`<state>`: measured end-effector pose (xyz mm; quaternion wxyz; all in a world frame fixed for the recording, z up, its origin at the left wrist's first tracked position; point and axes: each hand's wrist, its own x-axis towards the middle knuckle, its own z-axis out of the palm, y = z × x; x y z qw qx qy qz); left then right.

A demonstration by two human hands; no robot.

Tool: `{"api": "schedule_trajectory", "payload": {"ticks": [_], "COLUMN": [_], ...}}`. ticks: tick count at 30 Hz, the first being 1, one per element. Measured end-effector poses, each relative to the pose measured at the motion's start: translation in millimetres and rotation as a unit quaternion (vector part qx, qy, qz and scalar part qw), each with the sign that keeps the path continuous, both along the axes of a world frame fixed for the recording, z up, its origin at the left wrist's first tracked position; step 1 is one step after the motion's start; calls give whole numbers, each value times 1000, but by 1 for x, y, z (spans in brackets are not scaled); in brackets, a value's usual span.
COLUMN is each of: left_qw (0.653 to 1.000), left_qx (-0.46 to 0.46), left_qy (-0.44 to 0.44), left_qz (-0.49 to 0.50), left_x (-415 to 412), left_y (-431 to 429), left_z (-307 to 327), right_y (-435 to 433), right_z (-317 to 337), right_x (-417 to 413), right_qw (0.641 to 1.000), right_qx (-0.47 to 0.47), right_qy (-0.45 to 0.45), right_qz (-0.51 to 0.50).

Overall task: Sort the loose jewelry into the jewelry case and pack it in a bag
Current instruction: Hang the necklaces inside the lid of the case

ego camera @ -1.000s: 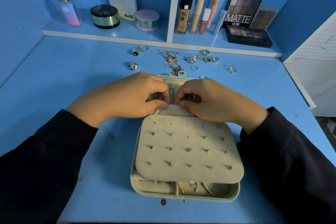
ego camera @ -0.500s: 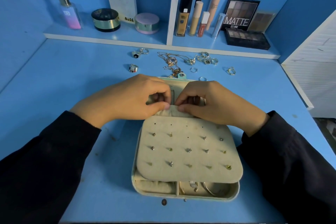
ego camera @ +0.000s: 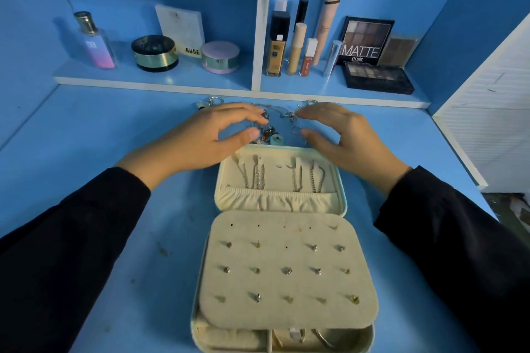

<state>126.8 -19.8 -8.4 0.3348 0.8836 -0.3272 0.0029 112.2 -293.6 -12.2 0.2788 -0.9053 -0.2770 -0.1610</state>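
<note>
From the head camera, your open cream-lined, mint-edged jewelry case (ego camera: 279,178) lies flat on the blue bench (ego camera: 114,137), straight in front of you. Its long axis runs from you toward the shelf. The lid half is the far half and the base half is nearest you.

In the lid, thin chain necklaces (ego camera: 258,175) hang in two groups, lengthwise along that same axis. Their lower ends are tucked into a gathered cream elastic pocket (ego camera: 275,199). A rounded cream felt panel (ego camera: 272,284) covers most of the base. Small stud earrings (ego camera: 286,270) sit on it in rows. Below the panel's near edge you can see a strip of the base compartments, but what is in them is too blurred to name.

Your left hand (ego camera: 200,137) and right hand (ego camera: 344,137) reach past the lid's far edge, one on each side of the tangled pile of loose jewelry (ego camera: 269,130) on the bench. Each grip is wide, with the thumb and curved fingers apart and holding nothing. The fingertips point inward at the pile. You cannot tell whether they touch the chains. A silver ring (ego camera: 215,100) lies just beyond your left fingers.

On the white-edged blue shelf (ego camera: 160,77) behind stand a pink-and-purple perfume bottle (ego camera: 96,43) and a black eyeshadow palette marked MATTE (ego camera: 365,40).
</note>
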Motion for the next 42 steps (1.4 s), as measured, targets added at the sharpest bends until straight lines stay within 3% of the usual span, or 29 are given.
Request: {"api": "schedule_trajectory", "payload": {"ticks": [5,12,17,27,31,42], "left_qw": [999,996,992,996,993,993], "left_qx": [22,84,119,67,81,68], "left_qy": [23,-21,-26,-55,-83,-78], "left_qz": [10,-10,-18,3,22,59], "left_x": [31,53,57,64,71,74], "left_y": [-8,-20,-15,-24,-37,-48], "left_z": [-5,-14,-16,-2,-3,-4], "right_y": [-6,-2,-11,-7,5,28], "right_z": [-7,-13,-13,-4,1,20], "right_x": [31,46,51,58,65,78], "right_qw": [999,993,996,1000,999,981], "right_qx": [-45,-91,-75,-2,-22,-130], "right_qy": [14,-8,-9,-23,-20,133], "right_qz": [27,79,48,19,16,-46]}}
